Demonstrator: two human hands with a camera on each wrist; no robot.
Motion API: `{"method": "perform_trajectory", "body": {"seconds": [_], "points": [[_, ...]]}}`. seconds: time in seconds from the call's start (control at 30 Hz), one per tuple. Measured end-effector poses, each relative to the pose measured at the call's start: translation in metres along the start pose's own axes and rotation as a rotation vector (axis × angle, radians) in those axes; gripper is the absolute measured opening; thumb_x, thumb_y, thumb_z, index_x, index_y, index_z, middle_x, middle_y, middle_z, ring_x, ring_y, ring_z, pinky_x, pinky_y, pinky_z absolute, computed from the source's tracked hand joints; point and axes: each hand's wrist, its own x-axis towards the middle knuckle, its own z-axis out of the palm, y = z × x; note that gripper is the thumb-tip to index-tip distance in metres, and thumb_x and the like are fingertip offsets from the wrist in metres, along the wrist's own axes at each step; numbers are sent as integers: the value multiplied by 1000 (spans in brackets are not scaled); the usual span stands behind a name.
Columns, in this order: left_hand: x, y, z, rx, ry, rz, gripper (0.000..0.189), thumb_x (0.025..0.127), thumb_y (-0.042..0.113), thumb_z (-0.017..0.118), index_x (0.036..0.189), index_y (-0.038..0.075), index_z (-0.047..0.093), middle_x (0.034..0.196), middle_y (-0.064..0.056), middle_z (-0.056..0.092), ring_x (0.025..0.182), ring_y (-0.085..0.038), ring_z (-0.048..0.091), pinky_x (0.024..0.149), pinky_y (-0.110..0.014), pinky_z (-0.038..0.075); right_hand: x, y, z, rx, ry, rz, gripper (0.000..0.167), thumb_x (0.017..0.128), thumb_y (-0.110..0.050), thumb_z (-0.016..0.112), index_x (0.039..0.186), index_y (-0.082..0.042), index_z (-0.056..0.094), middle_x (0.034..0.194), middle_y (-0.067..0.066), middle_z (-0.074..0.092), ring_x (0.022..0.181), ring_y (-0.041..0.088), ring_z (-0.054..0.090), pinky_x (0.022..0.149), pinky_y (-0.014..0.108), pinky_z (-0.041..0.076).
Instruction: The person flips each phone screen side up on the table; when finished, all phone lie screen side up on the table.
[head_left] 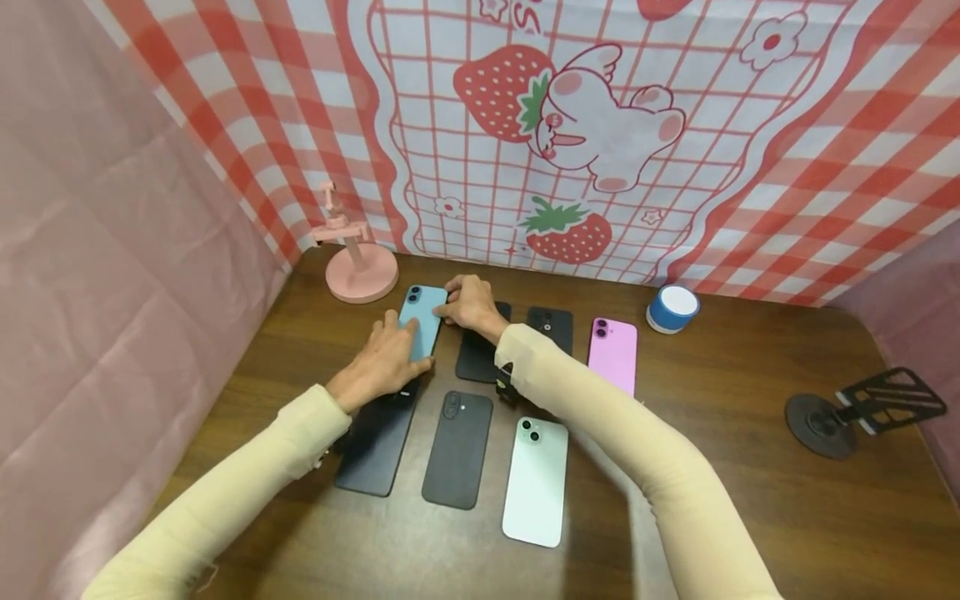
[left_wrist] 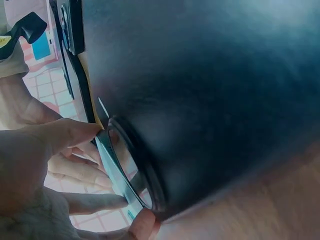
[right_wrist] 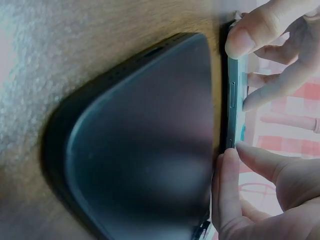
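A light blue phone (head_left: 427,321) lies back up at the far left of the wooden table, its twin cameras at the top left. My left hand (head_left: 381,360) grips it across the lower half, thumb at the near right corner and fingers on the back. My right hand (head_left: 471,303) pinches its right edge near the top. In the right wrist view the phone's side edge (right_wrist: 233,95) shows between both hands. Just below sits a large black phone (head_left: 377,454), partly covered by my left hand and wrist; whether the two phones overlap I cannot tell.
Nearby lie a dark grey phone (head_left: 457,450), a pale green phone (head_left: 536,483), a pink phone (head_left: 612,354) and two black phones (head_left: 474,358) partly under my right arm. A pink stand (head_left: 362,273), a blue-white cylinder (head_left: 672,310) and a black stand (head_left: 821,427) surround them.
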Motion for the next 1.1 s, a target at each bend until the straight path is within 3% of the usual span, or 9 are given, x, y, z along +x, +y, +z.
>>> {"method": "perform_trajectory", "body": {"seconds": [0.33,0.67,0.77,0.87,0.97,1.1], "points": [[-1,-9,-10,-85,-44,23,81,102,40,63,162,-3,30,155,-37,31,138,-55,43,111,-66,43,-3,-7,-6,63,9,-2,49,89,-8,82,133,4,62,117,22,68,88,33,78,74,33,64],[-6,-22,-14,-188,-58,79,73,104,42,57,162,3,34,164,-34,31,150,-53,35,118,-69,34,-12,-5,-12,305,-15,28,52,91,-12,80,137,-2,58,112,21,72,89,33,77,85,44,64],[-6,-25,-15,-238,-28,126,69,103,37,58,159,1,39,157,-30,46,135,-46,56,110,-61,47,-15,-5,-12,390,-29,30,52,94,-11,77,141,-1,55,114,24,72,83,26,77,88,46,63],[-6,-26,-15,-301,-3,170,63,102,30,60,155,1,43,144,-25,61,111,-34,71,92,-49,59,-16,-4,-10,469,-30,33,49,99,-9,71,143,-1,53,117,26,72,76,17,75,89,44,63],[-7,-27,-15,-344,14,195,59,100,25,62,153,5,46,131,-22,68,104,-29,74,84,-44,60,-16,-2,-9,515,-13,36,43,102,-7,65,143,-1,54,118,28,72,72,12,74,86,40,64],[-8,-27,-15,-361,29,217,59,100,22,63,155,11,44,124,-20,71,105,-31,74,86,-47,60,-17,-2,-7,530,4,31,40,102,-6,63,141,-2,55,117,27,72,73,13,74,82,36,64]]}}
